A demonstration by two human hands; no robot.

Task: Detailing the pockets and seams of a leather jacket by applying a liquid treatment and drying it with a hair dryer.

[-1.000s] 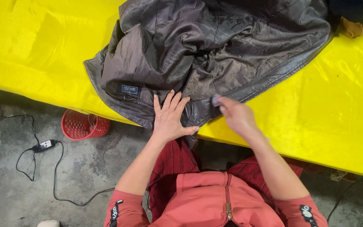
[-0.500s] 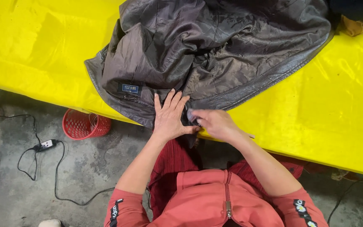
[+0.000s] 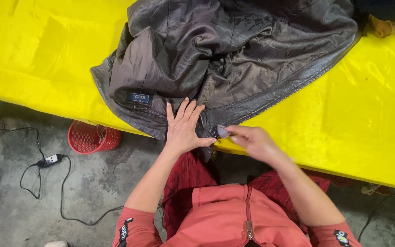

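Jacket [image 3: 234,59] hem on yellow bench [image 3: 46,55] | left hand [image 3: 184,128] flat, fingers apart, pinning | right hand [image 3: 252,139] pinched on small pale piece [image 3: 222,131] | next: keep hem pinned, likely steady wiping

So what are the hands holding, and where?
The left hand lies flat on the dark jacket at its near edge, pressing rather than gripping. The right hand pinches something small and pale there; what it is cannot be told.
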